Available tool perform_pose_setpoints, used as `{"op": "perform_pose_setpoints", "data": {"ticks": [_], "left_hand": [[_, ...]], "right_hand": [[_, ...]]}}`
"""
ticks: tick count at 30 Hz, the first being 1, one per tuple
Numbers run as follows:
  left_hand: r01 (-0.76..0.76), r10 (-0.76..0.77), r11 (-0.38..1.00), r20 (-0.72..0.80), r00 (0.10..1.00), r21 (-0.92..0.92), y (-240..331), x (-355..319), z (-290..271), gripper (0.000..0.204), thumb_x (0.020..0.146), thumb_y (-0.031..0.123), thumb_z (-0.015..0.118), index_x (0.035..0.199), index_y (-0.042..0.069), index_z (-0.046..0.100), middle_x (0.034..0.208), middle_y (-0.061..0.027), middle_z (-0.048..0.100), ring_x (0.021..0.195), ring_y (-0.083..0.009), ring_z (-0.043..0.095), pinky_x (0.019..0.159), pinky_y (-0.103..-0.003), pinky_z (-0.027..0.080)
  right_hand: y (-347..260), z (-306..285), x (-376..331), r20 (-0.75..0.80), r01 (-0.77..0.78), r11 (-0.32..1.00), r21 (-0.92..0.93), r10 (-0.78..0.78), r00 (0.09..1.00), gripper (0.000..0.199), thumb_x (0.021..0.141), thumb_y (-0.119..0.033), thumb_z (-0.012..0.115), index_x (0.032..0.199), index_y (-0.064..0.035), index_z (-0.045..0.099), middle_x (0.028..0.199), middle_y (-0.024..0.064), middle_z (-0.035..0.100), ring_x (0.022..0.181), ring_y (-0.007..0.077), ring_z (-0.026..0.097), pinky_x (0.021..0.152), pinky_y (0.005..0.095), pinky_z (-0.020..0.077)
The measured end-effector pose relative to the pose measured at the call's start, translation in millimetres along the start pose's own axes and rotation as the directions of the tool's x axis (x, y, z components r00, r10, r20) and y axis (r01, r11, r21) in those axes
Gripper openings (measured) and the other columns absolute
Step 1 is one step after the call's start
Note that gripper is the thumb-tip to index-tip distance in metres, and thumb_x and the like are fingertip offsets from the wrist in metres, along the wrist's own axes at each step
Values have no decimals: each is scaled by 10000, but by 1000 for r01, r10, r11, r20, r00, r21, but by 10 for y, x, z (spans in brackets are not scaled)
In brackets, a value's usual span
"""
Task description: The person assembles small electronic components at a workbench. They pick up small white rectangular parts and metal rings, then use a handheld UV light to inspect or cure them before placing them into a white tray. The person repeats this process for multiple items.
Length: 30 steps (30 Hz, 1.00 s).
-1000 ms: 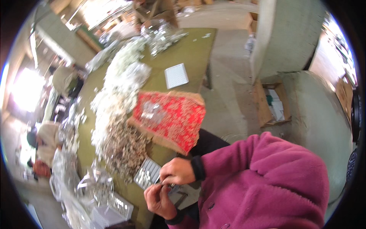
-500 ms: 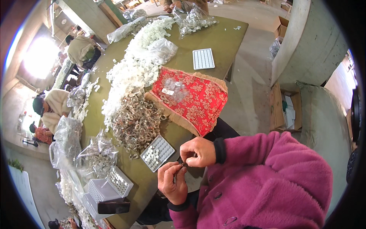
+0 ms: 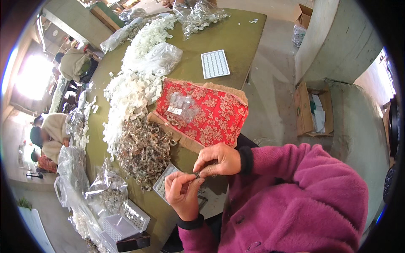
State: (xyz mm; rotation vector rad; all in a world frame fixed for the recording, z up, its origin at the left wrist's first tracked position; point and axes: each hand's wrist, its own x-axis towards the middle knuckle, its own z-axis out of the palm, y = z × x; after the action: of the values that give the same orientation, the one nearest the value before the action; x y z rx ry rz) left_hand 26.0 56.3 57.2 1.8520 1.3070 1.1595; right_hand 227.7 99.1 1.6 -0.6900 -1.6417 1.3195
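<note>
Counter (image 3: 240, 42) stretches ahead of the person and off to the left, its near edge beside the hands. Red cloth (image 3: 215, 109) lies on it just beyond the right hand (image 3: 221, 160), its long side slanting down to the right. Brown heap (image 3: 141, 147) spreads up and left of both hands, against the cloth's left corner. Left hand (image 3: 183, 194) and right hand meet at the fingertips, thumbs and forefingers pinching one small thing between them. Tray (image 3: 161, 184), with white pieces in it, sits just left of that meeting point, the left hand much the nearer; its visible left edge runs from upper right to lower left. Dark bit (image 3: 196, 173) is at the joined tips, too small for its long axis to be told. Half a second ago the tray showed whole; now the left hand hides its right part, while the pinch stays.
</note>
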Motion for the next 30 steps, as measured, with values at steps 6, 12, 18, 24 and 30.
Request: {"op": "perform_pose_setpoints", "data": {"ticks": [6,12,18,24,30], "left_hand": [[-307,272,864,143,952,398,-337,1235,179,380,772,-52,783,1137,18,701,1099,-135,674,996,-296,660,817,-372,548],[-472,163,574,472,866,669,-937,2191,593,237,746,-1,674,952,90,749,1087,-115,659,1101,-347,604,942,-449,518],[-544,316,521,443,839,658,-837,2184,447,246,797,-13,765,1018,-19,656,1017,-117,659,965,-299,631,802,-423,535],[182,-181,983,29,983,-27,-463,1971,289,234,906,130,797,1035,-18,670,845,-73,698,691,-152,615,595,-285,499],[-166,128,950,156,979,265,-161,1142,93,143,946,110,635,1029,32,723,952,-128,698,845,-287,647,751,-381,523]], "right_hand": [[302,-228,138,-282,-43,997,70,61,957,158,884,-57,762,1042,-48,768,930,79,708,884,182,705,769,320,561],[416,-274,123,-247,174,979,-109,-196,949,105,913,-139,750,996,-75,757,944,71,709,951,257,666,841,383,530],[420,-233,167,-240,160,987,-22,-160,957,101,904,-97,721,994,-52,708,932,83,662,944,271,642,840,391,503],[480,-165,198,-333,146,986,-75,-163,929,79,840,-76,736,915,-61,719,923,65,679,924,244,649,824,368,516],[434,-96,213,-442,149,988,-24,-145,885,81,896,-79,723,974,-60,725,934,76,679,935,236,648,827,360,515]]}}
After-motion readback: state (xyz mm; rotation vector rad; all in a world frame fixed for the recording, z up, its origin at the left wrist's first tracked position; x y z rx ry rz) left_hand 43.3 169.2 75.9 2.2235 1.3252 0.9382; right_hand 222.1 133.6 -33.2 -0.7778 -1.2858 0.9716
